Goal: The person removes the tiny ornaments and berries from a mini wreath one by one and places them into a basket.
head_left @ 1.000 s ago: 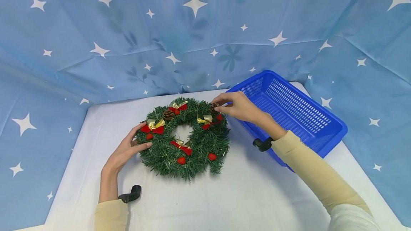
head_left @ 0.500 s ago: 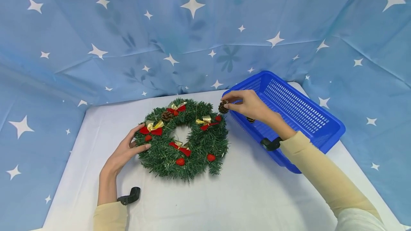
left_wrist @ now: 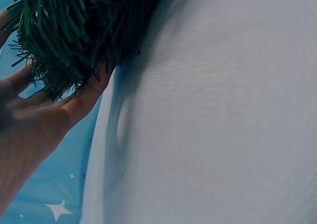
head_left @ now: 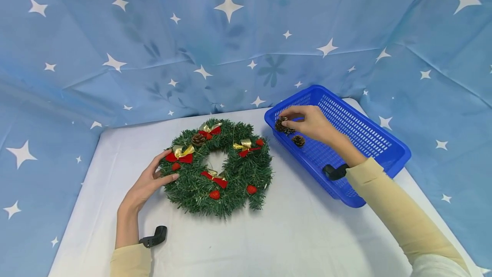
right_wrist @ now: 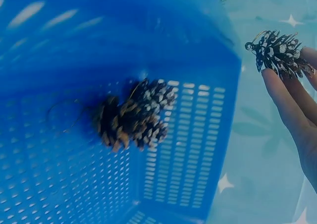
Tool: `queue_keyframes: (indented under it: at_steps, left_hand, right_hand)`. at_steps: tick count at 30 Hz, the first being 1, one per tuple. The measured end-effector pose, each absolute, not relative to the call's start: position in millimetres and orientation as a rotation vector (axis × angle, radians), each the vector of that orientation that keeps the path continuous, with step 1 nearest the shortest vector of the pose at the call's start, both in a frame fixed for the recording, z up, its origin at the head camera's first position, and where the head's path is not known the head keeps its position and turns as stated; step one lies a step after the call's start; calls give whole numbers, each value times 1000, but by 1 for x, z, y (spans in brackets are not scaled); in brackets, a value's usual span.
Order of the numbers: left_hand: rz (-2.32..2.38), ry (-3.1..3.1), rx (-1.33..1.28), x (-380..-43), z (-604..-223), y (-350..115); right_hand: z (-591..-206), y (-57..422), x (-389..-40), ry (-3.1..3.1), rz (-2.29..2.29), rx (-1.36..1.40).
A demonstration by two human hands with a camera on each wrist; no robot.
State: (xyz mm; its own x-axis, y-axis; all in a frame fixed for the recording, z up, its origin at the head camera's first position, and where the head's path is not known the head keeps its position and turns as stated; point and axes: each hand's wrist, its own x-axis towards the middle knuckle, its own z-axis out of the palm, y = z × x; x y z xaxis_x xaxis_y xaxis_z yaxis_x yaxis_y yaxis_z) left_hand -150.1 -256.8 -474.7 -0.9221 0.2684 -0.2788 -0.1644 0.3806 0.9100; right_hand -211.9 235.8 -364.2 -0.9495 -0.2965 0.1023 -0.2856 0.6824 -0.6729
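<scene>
A green Christmas wreath (head_left: 230,202) with red and gold bows, red berries and one pine cone (head_left: 198,139) lies on the white table. My left hand (head_left: 144,187) holds its left edge, thumb on top; in the left wrist view its fingers curl round the green needles (left_wrist: 74,40). Over the near left end of a blue basket (head_left: 396,151), my right hand (head_left: 314,124) pinches a frosted pine cone (right_wrist: 280,54) between thumb and fingers. Below it, several pine cones (right_wrist: 131,117) lie clustered in the basket, one of them a brown pine cone (head_left: 298,141) visible from the head.
The basket, with slotted walls, stands at an angle on the right of the table (head_left: 246,243). A blue star-patterned curtain (head_left: 230,54) closes off the back and both sides. Each wrist wears a black camera (head_left: 154,237).
My right hand has lifted the pine cone off the wreath's upper right and carried it right, over the basket. My left hand stays at the wreath's left edge.
</scene>
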Motion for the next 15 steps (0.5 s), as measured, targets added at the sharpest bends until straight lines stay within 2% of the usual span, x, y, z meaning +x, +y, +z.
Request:
queue_keyframes:
  at_steps: [15]
  left_hand:
    - [1569,2254,87,-150,-476,-258]
  right_hand:
    - [-377,259,-217,2872,-1101,-374]
